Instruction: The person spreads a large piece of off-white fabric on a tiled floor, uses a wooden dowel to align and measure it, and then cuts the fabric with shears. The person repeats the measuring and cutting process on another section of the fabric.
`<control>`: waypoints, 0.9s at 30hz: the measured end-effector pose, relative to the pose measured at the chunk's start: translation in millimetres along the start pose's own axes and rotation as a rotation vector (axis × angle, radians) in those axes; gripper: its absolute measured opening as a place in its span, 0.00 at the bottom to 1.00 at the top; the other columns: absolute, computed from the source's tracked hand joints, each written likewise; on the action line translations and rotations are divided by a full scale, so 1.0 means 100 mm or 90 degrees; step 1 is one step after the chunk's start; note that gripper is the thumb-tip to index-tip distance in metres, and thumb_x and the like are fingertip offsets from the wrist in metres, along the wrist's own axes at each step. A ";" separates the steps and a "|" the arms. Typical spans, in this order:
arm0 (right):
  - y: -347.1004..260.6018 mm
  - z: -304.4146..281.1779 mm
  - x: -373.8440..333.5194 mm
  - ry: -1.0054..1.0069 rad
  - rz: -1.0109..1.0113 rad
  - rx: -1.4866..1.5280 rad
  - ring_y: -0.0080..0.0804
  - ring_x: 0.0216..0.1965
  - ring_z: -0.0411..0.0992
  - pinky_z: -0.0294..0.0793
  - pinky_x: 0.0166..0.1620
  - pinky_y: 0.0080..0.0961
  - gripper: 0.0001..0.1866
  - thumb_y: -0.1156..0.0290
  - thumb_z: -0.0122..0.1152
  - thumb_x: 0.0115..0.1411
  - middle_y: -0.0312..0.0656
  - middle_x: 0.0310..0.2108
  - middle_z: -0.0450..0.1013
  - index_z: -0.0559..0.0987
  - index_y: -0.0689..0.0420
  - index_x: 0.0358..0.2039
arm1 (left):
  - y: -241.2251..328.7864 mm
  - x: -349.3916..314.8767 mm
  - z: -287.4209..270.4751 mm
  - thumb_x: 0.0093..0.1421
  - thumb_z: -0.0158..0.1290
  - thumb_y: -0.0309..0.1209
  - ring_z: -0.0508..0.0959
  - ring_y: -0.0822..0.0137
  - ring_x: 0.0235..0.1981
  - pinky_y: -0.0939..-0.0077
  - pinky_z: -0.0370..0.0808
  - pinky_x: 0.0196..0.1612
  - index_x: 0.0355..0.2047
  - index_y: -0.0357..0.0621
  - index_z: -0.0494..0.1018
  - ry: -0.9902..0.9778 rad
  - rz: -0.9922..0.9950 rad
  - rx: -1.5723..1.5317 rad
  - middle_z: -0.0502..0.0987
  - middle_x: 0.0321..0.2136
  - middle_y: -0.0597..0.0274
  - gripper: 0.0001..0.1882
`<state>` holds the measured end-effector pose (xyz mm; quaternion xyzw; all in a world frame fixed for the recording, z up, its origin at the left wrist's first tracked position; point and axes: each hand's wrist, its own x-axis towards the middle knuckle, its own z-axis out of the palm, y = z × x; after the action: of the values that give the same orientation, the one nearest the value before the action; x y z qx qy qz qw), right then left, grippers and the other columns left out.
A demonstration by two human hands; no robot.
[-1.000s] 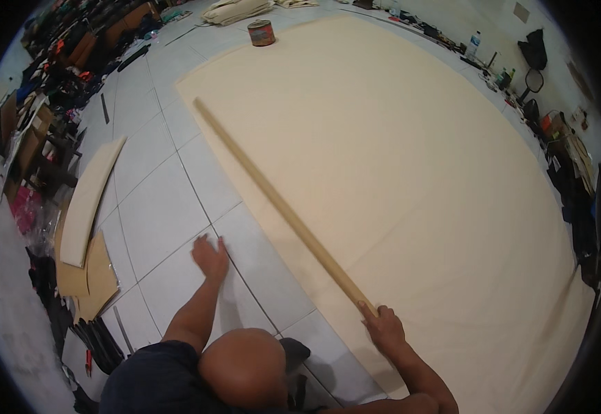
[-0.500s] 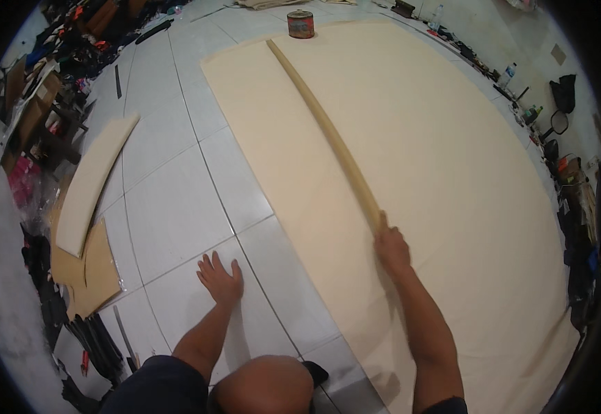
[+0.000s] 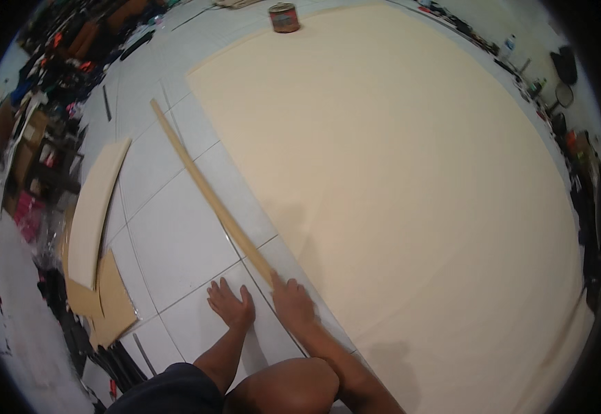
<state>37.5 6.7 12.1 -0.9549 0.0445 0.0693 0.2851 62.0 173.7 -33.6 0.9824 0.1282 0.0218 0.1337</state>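
My right hand is closed round the near end of a long tan stick. The stick slants away to the far left, over the white floor tiles beside the cloth. Just left of it, my left hand rests palm down on the tiles with its fingers spread, holding nothing. A large cream cloth lies spread out flat to the right, its left edge close by my right hand. On the cloth's far edge stands a dark reddish can.
At the left, a cream folded piece lies on brown card pattern pieces. Dark clutter and a small dark stand line the far left. A bottle and a round mirror are along the right wall.
My right hand has carried the stick left, off the cloth and over the tiles. My left hand stays flat on the floor. The view has shifted slightly.
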 end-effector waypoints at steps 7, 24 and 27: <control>0.25 -0.35 -0.39 0.084 -0.053 0.052 0.45 0.36 0.73 0.74 0.39 0.45 0.29 0.56 0.58 0.62 0.45 0.36 0.72 0.68 0.50 0.62 | -0.04 0.01 0.23 0.65 0.46 0.48 0.48 0.46 0.70 0.45 0.43 0.69 0.67 0.41 0.55 0.023 0.012 0.118 0.52 0.68 0.43 0.35; 3.01 -1.72 -5.11 0.173 0.625 -0.091 0.47 0.54 0.69 0.71 0.54 0.41 0.28 0.53 0.59 0.62 0.48 0.52 0.70 0.70 0.51 0.60 | -0.10 0.34 0.44 0.60 0.58 0.43 0.60 0.43 0.63 0.54 0.58 0.65 0.62 0.30 0.60 0.023 0.272 -0.239 0.60 0.61 0.36 0.38; 2.89 -1.12 -5.04 0.349 0.521 -0.163 0.51 0.59 0.65 0.65 0.59 0.45 0.32 0.52 0.60 0.61 0.50 0.59 0.66 0.67 0.49 0.63 | 0.95 -0.28 0.20 0.65 0.53 0.39 0.56 0.43 0.66 0.53 0.52 0.68 0.62 0.33 0.61 -0.041 0.577 -0.151 0.60 0.63 0.37 0.31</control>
<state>-483.3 -272.9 29.4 -0.8698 0.4790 -0.0730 0.0930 59.8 72.9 -27.9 0.9173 -0.3217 0.0617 0.2263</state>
